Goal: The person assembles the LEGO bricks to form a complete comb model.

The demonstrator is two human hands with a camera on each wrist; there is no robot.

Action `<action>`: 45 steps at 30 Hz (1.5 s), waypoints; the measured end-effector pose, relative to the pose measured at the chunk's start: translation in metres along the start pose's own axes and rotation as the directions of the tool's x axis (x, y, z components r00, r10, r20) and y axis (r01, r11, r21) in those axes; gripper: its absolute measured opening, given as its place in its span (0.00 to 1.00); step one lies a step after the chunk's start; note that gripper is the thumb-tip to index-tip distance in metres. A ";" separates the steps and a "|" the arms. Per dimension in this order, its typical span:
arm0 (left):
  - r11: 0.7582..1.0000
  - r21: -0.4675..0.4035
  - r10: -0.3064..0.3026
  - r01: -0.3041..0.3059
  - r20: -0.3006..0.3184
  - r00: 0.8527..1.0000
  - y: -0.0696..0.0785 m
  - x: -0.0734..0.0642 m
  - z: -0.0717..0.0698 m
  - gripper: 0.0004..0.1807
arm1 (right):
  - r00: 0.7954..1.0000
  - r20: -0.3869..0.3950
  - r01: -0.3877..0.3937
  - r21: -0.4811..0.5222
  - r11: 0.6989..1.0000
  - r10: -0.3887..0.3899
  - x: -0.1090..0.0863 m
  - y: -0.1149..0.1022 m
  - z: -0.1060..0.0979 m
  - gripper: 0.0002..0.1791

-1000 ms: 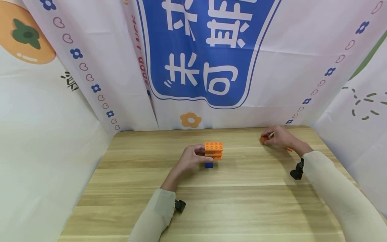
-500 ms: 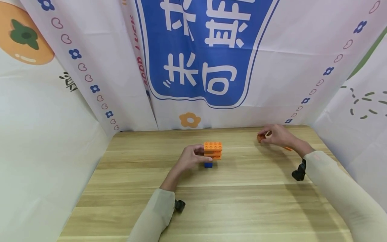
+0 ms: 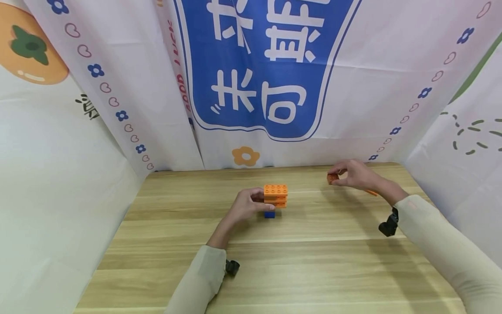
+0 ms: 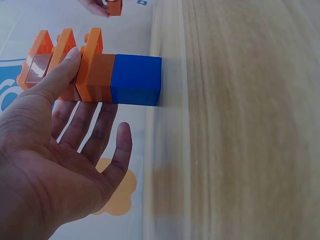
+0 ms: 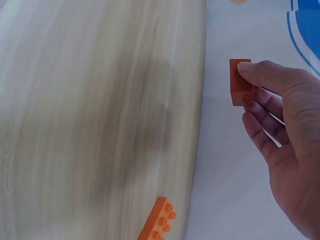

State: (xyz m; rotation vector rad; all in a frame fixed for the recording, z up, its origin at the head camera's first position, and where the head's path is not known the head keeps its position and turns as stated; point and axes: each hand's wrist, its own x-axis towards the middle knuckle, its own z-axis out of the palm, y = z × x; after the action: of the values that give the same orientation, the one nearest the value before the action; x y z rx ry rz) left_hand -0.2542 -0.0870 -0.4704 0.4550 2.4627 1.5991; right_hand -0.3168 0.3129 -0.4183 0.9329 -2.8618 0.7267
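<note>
the left hand (image 3: 248,204) has its grip closed around a stack (image 3: 276,190), thumb on the near side and fingers behind, near the middle of the tabletop (image 3: 298,270) toward the back. the stack is upright, with a blue block (image 4: 136,80) at its foot, a darker orange block on that, and bright orange plates above, the topmost showing two rows of studs. these plates jut out on the side away from the palm. the little finger stands free of the stack in the left wrist view. well apart, toward the back right, the right hand (image 3: 354,173) pinches a small dark orange brick (image 5: 240,82) between thumb and fingers, raised off the wood. a long orange piece (image 5: 155,220), studs along one side, lies on the tabletop near the right wrist. both arms wear pale sleeves (image 3: 431,235), and printed white cloth (image 3: 364,87) hangs behind and at the sides.
</note>
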 end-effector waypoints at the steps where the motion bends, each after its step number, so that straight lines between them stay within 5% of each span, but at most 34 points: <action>1: 1.000 0.001 0.001 -0.001 0.001 1.000 0.000 0.000 0.000 0.21 | 1.000 -0.003 0.016 -0.006 1.000 -0.016 0.001 -0.003 -0.001 0.17; 11: 1.000 -0.003 0.004 -0.004 0.003 1.000 0.000 0.000 0.000 0.21 | 0.991 -0.012 0.134 -0.015 0.991 -0.134 0.007 -0.028 -0.006 0.17; 21: 1.000 -0.002 0.012 -0.012 0.000 1.000 -0.001 0.000 0.000 0.21 | 0.960 -0.049 0.276 0.007 0.961 -0.275 0.012 -0.051 -0.008 0.15; 45: 1.000 0.009 0.010 -0.010 0.000 1.000 0.000 0.000 0.000 0.22 | 0.924 -0.080 0.378 0.030 0.925 -0.375 0.022 -0.107 -0.009 0.14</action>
State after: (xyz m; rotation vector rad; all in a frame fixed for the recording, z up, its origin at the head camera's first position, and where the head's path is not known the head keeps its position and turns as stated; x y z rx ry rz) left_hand -0.2542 -0.0866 -0.4704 0.4692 2.4723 1.5933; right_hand -0.2749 0.2296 -0.3611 1.3781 -2.4982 0.7633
